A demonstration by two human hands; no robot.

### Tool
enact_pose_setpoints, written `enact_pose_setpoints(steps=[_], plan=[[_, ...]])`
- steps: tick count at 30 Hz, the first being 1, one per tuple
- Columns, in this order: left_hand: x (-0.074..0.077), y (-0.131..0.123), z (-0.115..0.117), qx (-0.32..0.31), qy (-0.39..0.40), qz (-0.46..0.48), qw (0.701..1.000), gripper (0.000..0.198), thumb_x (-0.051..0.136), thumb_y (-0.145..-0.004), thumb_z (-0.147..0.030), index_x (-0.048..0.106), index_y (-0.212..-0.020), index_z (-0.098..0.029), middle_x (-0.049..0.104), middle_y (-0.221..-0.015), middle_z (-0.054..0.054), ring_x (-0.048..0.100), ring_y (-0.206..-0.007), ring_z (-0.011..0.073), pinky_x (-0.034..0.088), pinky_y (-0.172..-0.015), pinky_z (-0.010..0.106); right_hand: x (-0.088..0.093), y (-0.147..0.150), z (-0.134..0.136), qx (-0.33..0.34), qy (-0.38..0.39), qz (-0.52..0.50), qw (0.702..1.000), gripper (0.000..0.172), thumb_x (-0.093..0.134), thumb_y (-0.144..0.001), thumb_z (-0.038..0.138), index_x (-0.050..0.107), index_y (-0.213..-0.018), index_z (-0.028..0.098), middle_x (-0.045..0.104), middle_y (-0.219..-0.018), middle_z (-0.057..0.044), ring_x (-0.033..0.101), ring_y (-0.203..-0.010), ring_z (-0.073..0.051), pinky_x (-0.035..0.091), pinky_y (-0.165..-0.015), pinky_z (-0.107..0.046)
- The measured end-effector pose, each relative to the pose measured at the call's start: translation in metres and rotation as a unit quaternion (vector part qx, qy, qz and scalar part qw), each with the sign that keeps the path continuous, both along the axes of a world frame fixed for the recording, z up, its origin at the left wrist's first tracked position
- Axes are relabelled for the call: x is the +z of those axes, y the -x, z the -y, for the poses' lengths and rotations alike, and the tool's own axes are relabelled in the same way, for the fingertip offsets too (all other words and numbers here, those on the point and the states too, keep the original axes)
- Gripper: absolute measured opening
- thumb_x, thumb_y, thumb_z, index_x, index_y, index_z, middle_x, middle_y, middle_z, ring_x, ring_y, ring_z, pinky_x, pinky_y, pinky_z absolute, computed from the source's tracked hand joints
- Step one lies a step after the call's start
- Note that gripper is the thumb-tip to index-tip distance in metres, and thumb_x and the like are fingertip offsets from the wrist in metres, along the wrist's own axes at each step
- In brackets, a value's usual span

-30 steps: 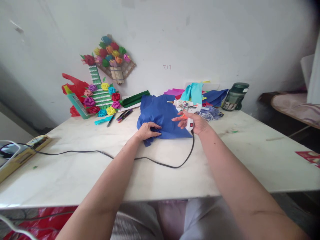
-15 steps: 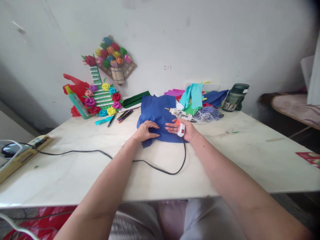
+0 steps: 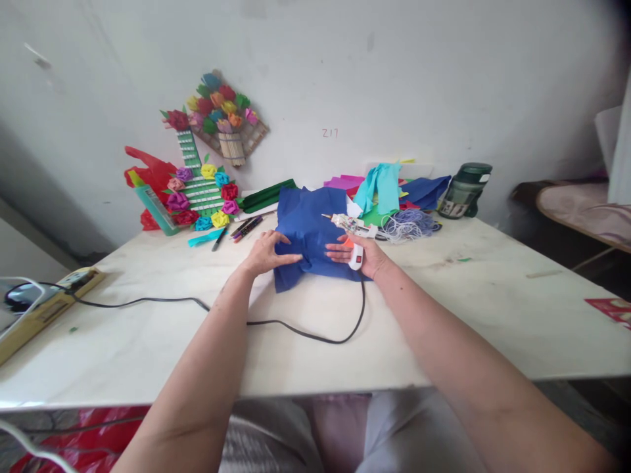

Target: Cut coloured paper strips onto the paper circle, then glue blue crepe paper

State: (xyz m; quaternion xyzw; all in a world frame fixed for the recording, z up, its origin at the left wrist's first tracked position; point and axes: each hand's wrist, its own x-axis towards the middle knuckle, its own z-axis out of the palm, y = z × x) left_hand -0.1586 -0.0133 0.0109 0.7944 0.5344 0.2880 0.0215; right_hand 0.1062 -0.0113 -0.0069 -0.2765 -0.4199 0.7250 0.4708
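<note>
A crumpled blue sheet [image 3: 315,223] lies on the white marbled table in front of me. My left hand [image 3: 269,253] rests at its left edge, thumb and fingers apart, touching the sheet. In my right hand [image 3: 362,255] is a white glue gun [image 3: 355,257] with an orange trigger, its nozzle pointing left over the sheet. The fingers of that hand are stretched out beneath the gun, near the sheet's right side. A black cord [image 3: 315,335] runs from the gun's handle across the table to the left.
Behind stand a glue bottle [image 3: 155,209], a flower-decorated green guitar shape [image 3: 204,194], pens [image 3: 249,228] and dark green paper [image 3: 269,196]. Turquoise paper [image 3: 378,187], purple yarn [image 3: 411,225] and a dark bottle [image 3: 465,190] are at the back right. A power strip [image 3: 49,312] lies left.
My left hand has moved left, from on top of the sheet to its left edge. The sheet's lower left corner looks more spread out. My right hand with the glue gun has barely moved.
</note>
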Motion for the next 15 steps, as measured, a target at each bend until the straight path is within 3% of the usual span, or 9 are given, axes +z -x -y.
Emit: enact_pose_setpoints(steps=[3,5,8,12,15], plan=[[-0.001,0.012,-0.005,0.194,0.048,0.025,0.979,0.057,0.053,-0.055,-0.071,0.058,-0.077,-0.019,0.060,-0.082,0.008,0.055,-0.083,0.0238,0.041,-0.072,0.033,0.001,0.001,0.001,-0.003,0.002,0.004,1.000,0.015,0.045,-0.083,0.029,0.053,-0.082,0.016,0.069,-0.089,-0.014,0.067,-0.078,-0.023,0.052,-0.074,-0.040],[-0.002,0.018,-0.008,0.265,0.140,0.000,0.954,0.057,0.054,-0.051,-0.073,0.057,-0.068,-0.019,0.060,-0.070,0.008,0.057,-0.074,0.0249,0.040,-0.063,0.031,0.002,0.001,0.001,-0.007,-0.001,0.008,1.000,0.016,0.045,-0.083,0.030,0.053,-0.083,0.016,0.069,-0.089,-0.014,0.067,-0.078,-0.023,0.052,-0.073,-0.039],[-0.002,0.020,-0.009,0.229,0.233,-0.033,0.944,0.048,0.062,-0.045,-0.067,0.057,-0.058,-0.021,0.058,-0.057,0.004,0.057,-0.065,0.0225,0.036,-0.055,0.027,0.002,0.001,0.001,-0.011,-0.009,0.012,1.000,0.018,0.044,-0.083,0.030,0.054,-0.083,0.015,0.069,-0.090,-0.014,0.067,-0.078,-0.023,0.053,-0.072,-0.038],[-0.002,0.015,-0.005,0.135,0.238,0.026,0.961,0.039,0.065,-0.048,-0.057,0.053,-0.052,-0.019,0.049,-0.046,-0.002,0.048,-0.050,0.0136,0.033,-0.049,0.024,0.002,0.001,0.001,-0.014,-0.011,0.017,1.000,0.018,0.045,-0.083,0.030,0.054,-0.082,0.015,0.069,-0.090,-0.014,0.067,-0.076,-0.022,0.053,-0.070,-0.037],[0.000,0.015,-0.001,0.121,0.235,0.102,0.959,0.037,0.066,-0.050,-0.052,0.050,-0.051,-0.019,0.046,-0.043,-0.004,0.044,-0.046,0.0107,0.033,-0.047,0.023,0.002,0.001,0.001,-0.016,-0.009,0.024,1.000,0.016,0.046,-0.083,0.029,0.054,-0.082,0.015,0.069,-0.088,-0.014,0.067,-0.073,-0.022,0.054,-0.067,-0.036]])
